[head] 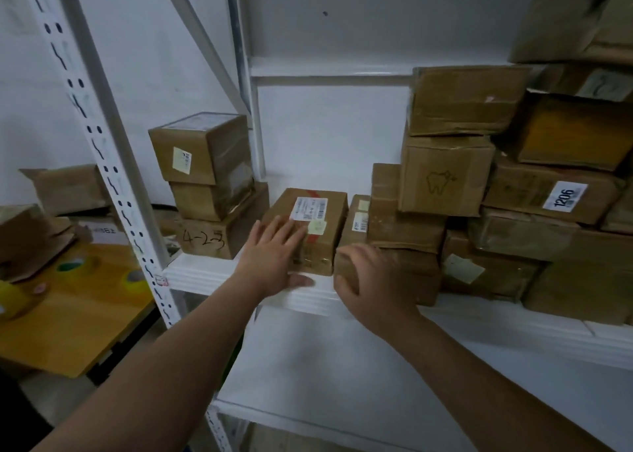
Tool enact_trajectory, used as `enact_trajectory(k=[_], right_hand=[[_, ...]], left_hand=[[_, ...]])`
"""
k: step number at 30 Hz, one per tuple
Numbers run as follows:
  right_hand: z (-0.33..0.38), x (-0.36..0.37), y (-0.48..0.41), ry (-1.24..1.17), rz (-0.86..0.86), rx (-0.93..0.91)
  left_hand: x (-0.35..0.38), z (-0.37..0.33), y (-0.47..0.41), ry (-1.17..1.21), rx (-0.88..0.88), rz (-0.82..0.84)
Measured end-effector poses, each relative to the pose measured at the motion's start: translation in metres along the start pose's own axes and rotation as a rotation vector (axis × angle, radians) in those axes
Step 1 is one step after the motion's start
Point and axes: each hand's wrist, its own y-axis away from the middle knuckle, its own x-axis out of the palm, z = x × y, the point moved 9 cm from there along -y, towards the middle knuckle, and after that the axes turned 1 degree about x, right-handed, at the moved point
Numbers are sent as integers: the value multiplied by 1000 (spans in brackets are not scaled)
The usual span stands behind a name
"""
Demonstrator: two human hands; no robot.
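Marker writing "4-2-3" shows on the brown cardboard carton (212, 239) at the bottom of the left stack on the white metal shelf (205, 273). Just right of it, near the shelf's front edge, lies the flat brown cardboard parcel with red tape (322, 246). Its white barcode label (308, 208) is too blurred to read. The left hand (274, 260) rests on the parcel's top, fingers straight and close together, thumb low by the front face.

The step looks like squaring this parcel. A level, straight slide would do it best, label kept upward and edges clear of the neighbours.

The right hand (373, 280) cups the corner of the plain brown carton (411, 273) alongside, fingers bent; whether they grip cannot be told. Further right, a tall brown box (442, 177) bears a drawn tooth, and a wide brown box (534, 191) carries a sticker reading "1206".
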Motion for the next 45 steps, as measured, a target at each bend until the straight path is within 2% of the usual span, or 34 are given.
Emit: enact_trajectory(k=[3, 11, 19, 22, 25, 28, 30, 32, 34, 37, 41, 43, 45], right_hand=[[-2, 10, -6, -5, 5, 49], [7, 28, -9, -62, -122, 221], [33, 42, 8, -99, -327, 345], [32, 48, 23, -266, -401, 449], [23, 66, 38, -505, -447, 674], [18, 99, 50, -865, -444, 974], [26, 117, 49, -1110, -395, 1085], [33, 123, 41, -1260, -384, 1090], [33, 124, 37, -1374, -455, 1083], [34, 122, 40, -1451, -521, 1080], [33, 102, 54, -1303, -552, 997], [36, 88, 58, -1231, -535, 930], [40, 73, 62, -1188, -523, 872]], left_hand=[[9, 2, 2, 30, 38, -37], [-5, 18, 37, -161, 308, -372], [2, 29, 30, -47, 355, -284], [-3, 32, 27, -13, 407, -313], [-7, 34, 25, -35, 450, -329], [-10, 30, 31, -77, 515, -367], [-13, 28, 36, -90, 539, -404], [-17, 24, 46, -85, 567, -443], [-18, 17, 60, -70, 598, -472], [-19, 13, 76, -2, 599, -477], [-36, 18, 86, 282, 595, -416], [-44, 32, 83, 555, 490, -308], [-44, 46, 80, 695, 380, -262]])
